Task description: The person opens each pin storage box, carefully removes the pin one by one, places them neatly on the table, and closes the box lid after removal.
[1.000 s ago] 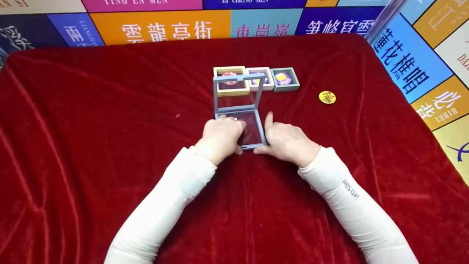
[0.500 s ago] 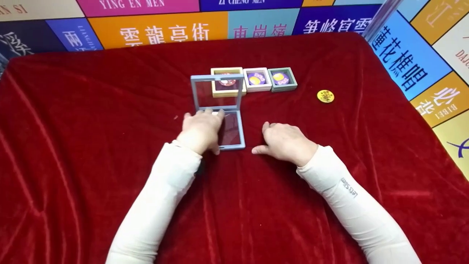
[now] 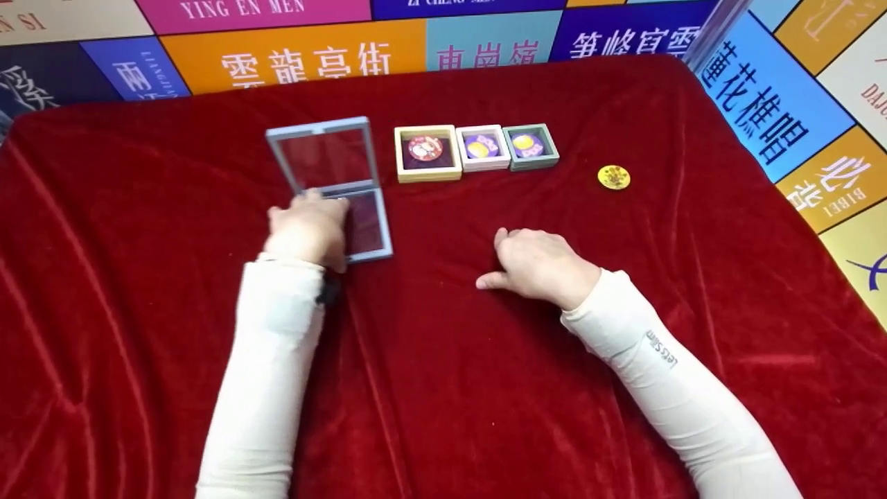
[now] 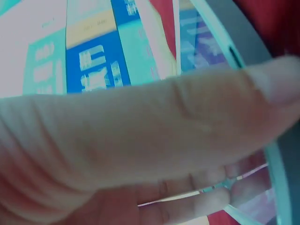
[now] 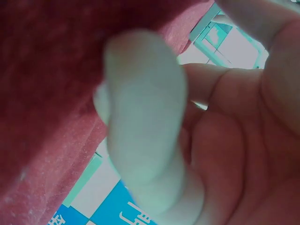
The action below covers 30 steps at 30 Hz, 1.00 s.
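Note:
My left hand [image 3: 305, 232] holds a blue-grey hinged display frame [image 3: 383, 223] by its left side, its lid standing up. Clear film fills both halves, and the red cloth shows through. In the left wrist view the thumb [image 4: 178, 122] lies across the frame's edge, with the other fingers beyond it. My right hand [image 3: 544, 267] rests on the cloth, fingers loosely bent, holding nothing. The right wrist view shows its thumb [image 5: 145, 103] near the cloth and a bare palm.
Behind stand a cream-yellow frame [image 3: 400, 158] with a red round badge [image 3: 425, 147], a white frame [image 3: 483, 167] and a green frame [image 3: 552, 147], each with a purple badge. A yellow round badge [image 3: 614, 177] lies to the right on the red cloth [image 3: 443, 388]. Printed panels [image 3: 485, 45] rise behind.
My left hand has slid the open display frame leftward and slightly away, out from before the small frames. My right hand let go of its side and has stayed nearly in place.

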Motion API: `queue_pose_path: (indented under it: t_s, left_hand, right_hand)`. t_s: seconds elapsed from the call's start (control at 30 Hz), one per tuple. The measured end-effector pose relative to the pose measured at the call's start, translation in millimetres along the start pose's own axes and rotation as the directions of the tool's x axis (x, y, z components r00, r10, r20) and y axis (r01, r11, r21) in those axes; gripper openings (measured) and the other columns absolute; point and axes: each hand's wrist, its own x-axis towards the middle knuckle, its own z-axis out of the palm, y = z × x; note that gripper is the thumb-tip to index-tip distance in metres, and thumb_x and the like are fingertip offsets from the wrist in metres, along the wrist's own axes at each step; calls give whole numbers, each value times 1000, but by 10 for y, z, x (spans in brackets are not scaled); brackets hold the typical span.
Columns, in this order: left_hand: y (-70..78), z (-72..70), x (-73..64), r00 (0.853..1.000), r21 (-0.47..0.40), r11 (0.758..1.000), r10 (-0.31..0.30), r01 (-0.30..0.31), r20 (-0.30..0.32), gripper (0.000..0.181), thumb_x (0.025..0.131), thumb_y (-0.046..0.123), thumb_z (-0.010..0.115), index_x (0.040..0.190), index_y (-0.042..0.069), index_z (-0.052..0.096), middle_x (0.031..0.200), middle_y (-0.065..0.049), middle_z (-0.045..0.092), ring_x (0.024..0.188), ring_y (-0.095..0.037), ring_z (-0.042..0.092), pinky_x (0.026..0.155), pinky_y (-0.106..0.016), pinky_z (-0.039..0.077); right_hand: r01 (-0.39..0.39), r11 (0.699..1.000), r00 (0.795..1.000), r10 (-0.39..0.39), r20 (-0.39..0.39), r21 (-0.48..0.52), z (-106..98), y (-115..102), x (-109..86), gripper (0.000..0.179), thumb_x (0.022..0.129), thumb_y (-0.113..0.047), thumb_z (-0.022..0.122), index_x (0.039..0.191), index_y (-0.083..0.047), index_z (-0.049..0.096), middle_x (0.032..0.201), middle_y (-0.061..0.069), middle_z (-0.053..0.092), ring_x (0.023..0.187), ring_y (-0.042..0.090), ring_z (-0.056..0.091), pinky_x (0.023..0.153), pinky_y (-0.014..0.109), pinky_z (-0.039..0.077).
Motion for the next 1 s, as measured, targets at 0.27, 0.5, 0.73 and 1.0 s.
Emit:
queue_pose_path:
  t_s: [0.27,0.5,0.73,1.0]
  left_hand:
    - [-308,-36,62,998,-63,997,-45,47,38,91,65,6,78,145,17,35,149,-34,16,135,-51,22,101,-74,22]
    - [-542,-48,64,997,-120,990,-74,77,36,91,69,2,74,147,15,29,145,-38,16,134,-55,19,102,-76,17]
    - [-572,-38,84,997,-123,990,-76,76,8,90,68,-1,73,146,13,31,143,-37,23,132,-54,22,102,-73,22]
    - [-537,-47,65,997,-131,989,-72,72,1,80,68,0,73,139,10,39,139,-38,26,129,-53,25,97,-68,30]
  right_hand:
    - [1,1000,1000,-1,-13,12,-8,0,-11,70,82,-53,65,118,6,54,98,20,65,92,38,63,76,52,52]
    - [-5,999,1000,5,-13,39,-7,7,0,64,82,-52,66,112,4,55,95,18,65,89,38,63,75,52,52]
    - [0,999,1000,1,-16,33,3,15,3,65,82,-52,66,113,4,55,95,18,65,90,38,63,76,52,52]
    - [6,1000,1000,-5,-26,30,-2,11,-1,65,81,-52,66,112,5,55,95,19,65,90,38,64,74,52,52]
